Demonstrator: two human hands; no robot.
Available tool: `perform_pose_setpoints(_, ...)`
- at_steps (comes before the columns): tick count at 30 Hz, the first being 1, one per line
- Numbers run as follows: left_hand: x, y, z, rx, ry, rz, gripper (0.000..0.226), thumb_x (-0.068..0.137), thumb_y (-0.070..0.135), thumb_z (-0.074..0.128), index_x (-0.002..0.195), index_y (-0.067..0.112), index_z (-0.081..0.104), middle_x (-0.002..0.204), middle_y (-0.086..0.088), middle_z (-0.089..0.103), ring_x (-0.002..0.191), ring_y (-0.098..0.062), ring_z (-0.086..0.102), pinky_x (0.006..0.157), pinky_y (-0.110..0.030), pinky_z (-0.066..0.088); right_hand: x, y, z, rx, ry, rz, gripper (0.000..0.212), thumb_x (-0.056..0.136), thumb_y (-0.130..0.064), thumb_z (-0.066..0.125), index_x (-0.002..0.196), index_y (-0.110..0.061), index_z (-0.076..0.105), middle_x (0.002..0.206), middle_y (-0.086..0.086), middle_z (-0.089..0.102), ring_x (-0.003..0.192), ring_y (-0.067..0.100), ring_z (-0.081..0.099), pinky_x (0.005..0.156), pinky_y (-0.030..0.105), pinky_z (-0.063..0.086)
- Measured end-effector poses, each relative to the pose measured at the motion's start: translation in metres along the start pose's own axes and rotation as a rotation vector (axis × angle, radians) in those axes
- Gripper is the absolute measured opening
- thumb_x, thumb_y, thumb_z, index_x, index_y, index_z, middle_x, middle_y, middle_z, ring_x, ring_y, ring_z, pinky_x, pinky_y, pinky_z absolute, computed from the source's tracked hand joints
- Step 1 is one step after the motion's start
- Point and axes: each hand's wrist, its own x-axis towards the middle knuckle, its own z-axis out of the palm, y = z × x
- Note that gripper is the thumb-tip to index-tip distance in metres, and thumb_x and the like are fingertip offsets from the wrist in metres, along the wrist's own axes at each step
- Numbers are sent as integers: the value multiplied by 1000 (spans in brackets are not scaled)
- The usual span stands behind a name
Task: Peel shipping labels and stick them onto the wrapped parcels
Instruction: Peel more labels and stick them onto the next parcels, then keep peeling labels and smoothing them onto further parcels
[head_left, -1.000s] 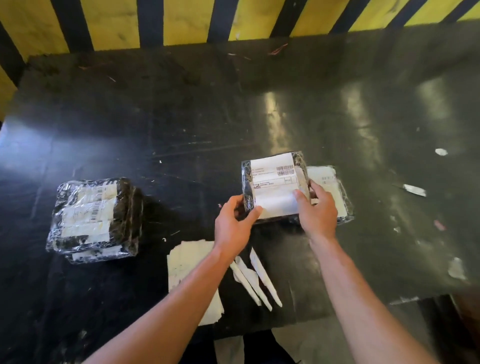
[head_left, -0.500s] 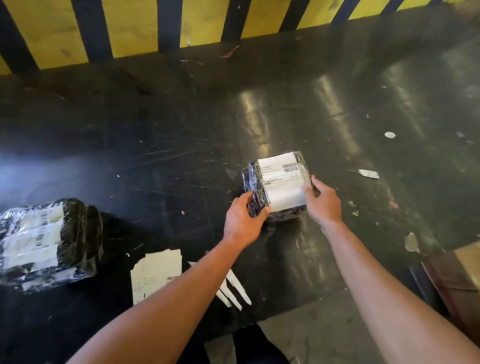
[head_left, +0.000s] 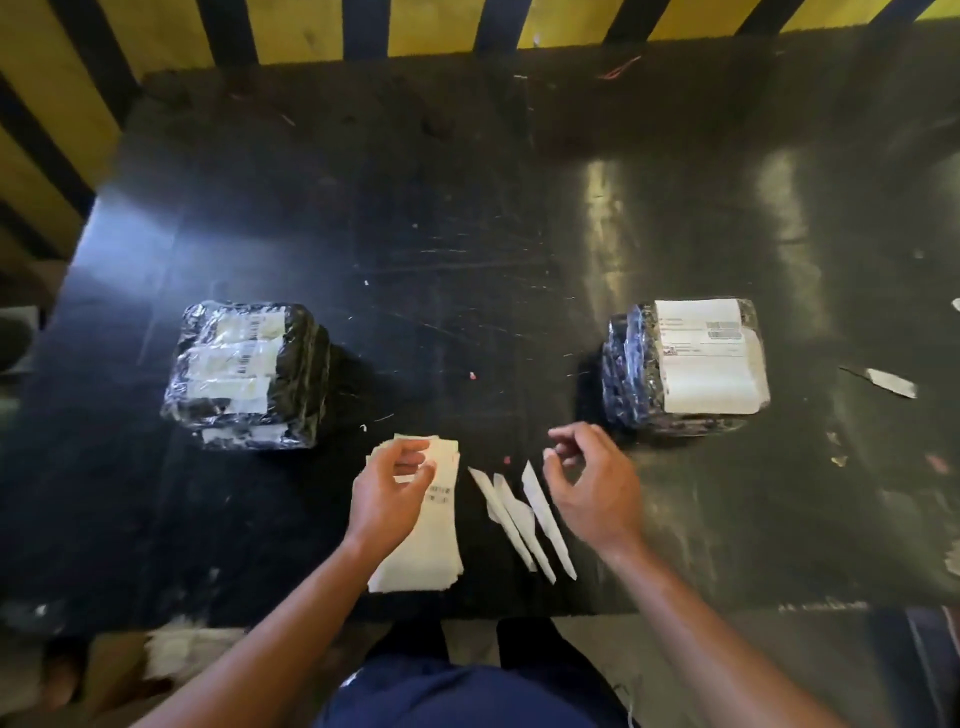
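Observation:
A stack of wrapped parcels (head_left: 685, 364) stands at the right of the black table (head_left: 467, 234); a large white shipping label covers its top. A second stack of wrapped parcels (head_left: 247, 371) stands at the left, with narrow labels under the plastic. A pile of shipping labels (head_left: 426, 540) lies near the front edge. My left hand (head_left: 389, 493) hovers over the top of that pile, fingers curled and empty. My right hand (head_left: 597, 483) hangs above the table just left of the right stack, fingers loosely bent, holding nothing.
Three peeled backing strips (head_left: 524, 519) lie between my hands. A paper scrap (head_left: 891, 382) lies right of the labelled stack. A yellow and black striped barrier (head_left: 441, 26) runs behind the table. Brown cardboard (head_left: 119, 670) sits on the floor at lower left.
Both hands have let go of the labelled parcel, which now rests on the right stack. They have drawn back toward the front edge, the left one over the label pile.

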Motion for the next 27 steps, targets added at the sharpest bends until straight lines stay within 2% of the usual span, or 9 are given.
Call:
perform_pose_setpoints(3,-9,-40,-26,14,97,-157,23,98,25,72,121,24,69,113,3,70,104,-13,69,89,-32,57,-18,-19,41,33,-145,66,9,91,-22,75,92,-26,67,81,-14,65,70,2,62,62,11,48)
perform_pose_setpoints(5,-13,-63,-36,30,110,-238,27,96,28,74,122,23,67,113,2,71,102,-15,70,89,-34,58,-26,-28,71,56,-257,166,11,91,-26,77,89,-25,66,75,-13,66,67,3,64,63,16,52)
perform_pose_setpoints(7,-14,-76,-35,51,81,-283,35,94,32,77,126,22,65,114,1,71,101,-15,70,88,-32,58,-30,-30,93,69,-338,311,16,90,-33,79,93,-23,67,76,-11,68,70,6,65,69,30,58)
perform_pose_setpoints(10,-10,-92,-33,54,25,-337,40,94,37,77,128,20,63,113,0,71,96,-15,70,75,-26,54,-30,-34,126,45,-408,496,36,87,-48,80,103,-20,66,85,-10,68,79,10,66,66,27,51)
perform_pose_setpoints(13,-5,-99,-30,56,-38,-357,37,94,36,78,124,20,63,107,4,70,88,-9,67,68,-24,53,-28,-37,144,45,-363,617,44,83,-54,83,100,-19,63,93,-4,70,89,19,68,64,28,45)
perform_pose_setpoints(16,2,-102,-31,64,-82,-368,38,91,35,82,120,22,61,106,6,69,91,-11,68,63,-22,52,-26,-36,154,62,-315,697,40,82,-50,86,89,-18,63,91,-2,68,84,20,65,58,25,41)
perform_pose_setpoints(18,6,-104,-34,58,-115,-372,41,88,33,85,120,24,60,105,6,69,94,-13,69,62,-23,52,-26,-34,158,95,-292,742,37,80,-45,89,81,-18,63,89,0,70,82,21,65,60,27,41)
perform_pose_setpoints(23,8,-108,-36,38,-138,-369,40,91,32,82,122,23,60,112,5,68,101,-15,69,73,-27,57,-27,-33,156,121,-274,743,28,85,-30,87,73,-13,69,81,-2,74,77,19,68,60,27,45)
perform_pose_setpoints(27,11,-109,-36,31,-138,-373,39,93,30,80,126,20,61,115,3,68,101,-14,66,84,-31,58,-29,-32,148,80,-256,692,15,92,-26,80,82,-17,73,91,-3,75,86,23,71,75,35,57)
